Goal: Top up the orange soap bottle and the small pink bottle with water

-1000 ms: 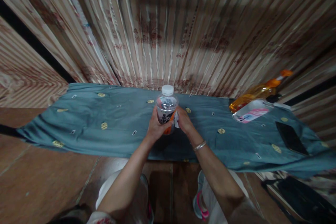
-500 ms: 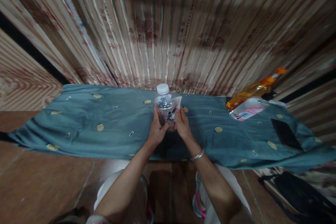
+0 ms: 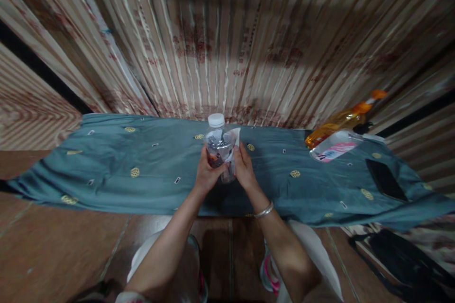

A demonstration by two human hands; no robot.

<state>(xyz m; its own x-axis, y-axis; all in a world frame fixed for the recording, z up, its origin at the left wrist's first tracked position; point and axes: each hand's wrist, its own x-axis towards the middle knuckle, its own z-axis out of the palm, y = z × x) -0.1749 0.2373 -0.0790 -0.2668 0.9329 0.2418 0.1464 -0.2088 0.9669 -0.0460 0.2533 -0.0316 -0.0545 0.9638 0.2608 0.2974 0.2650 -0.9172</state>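
Note:
A clear plastic bottle (image 3: 217,136) with a white cap stands tilted slightly in front of me, over the cloth-covered table. My left hand (image 3: 209,170) is wrapped round its left side, the thumb lying across the front. A printed label with dark and orange marks shows partly behind the fingers. On the bottle's right side, my right hand (image 3: 244,164) pinches a thin white paper-like piece (image 3: 236,135) that sticks up beside the bottle. Whether this piece is a loose end of the label or a separate sheet, I cannot tell. The bottle's base is partly hidden.
An orange spray bottle (image 3: 336,127) and a clear bottle with a pink label (image 3: 336,146) lie at the table's right. Nearer sits a black phone (image 3: 386,180). A teal cloth (image 3: 106,165) covers the table; a curtain (image 3: 213,47) hangs behind. A black bag (image 3: 408,260) is lower right.
The bottle has shifted slightly left and turned, so its label shows a different part. Both hands have moved a little with it, keeping their grip.

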